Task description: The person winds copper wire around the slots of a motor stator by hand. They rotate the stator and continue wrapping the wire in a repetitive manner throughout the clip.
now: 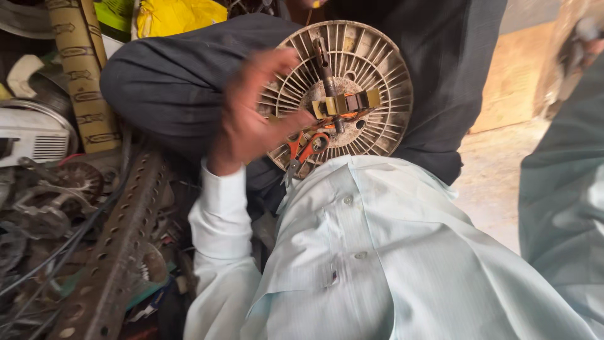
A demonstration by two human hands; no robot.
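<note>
My left hand (251,110), blurred by motion, has its fingers spread and rests against the left rim of a round ribbed beige disc (371,56). The disc leans on dark trouser cloth (170,82). A rusty metal shaft (327,69) stands out of the disc's hub, with a brass-coloured clamp piece (347,102) across it. Orange-handled pliers (308,148) lie on the disc's lower face, just past my thumb; I cannot tell whether the thumb touches them. My white sleeve (220,214) and pale shirt (377,252) fill the foreground. My right hand is out of view.
A perforated metal angle bar (119,245) lies over a heap of wires and scrap parts (44,220) at the left. A white appliance casing (31,135) and a cardboard tube (78,69) stand behind. Another person's grey-green garment (560,189) is at the right.
</note>
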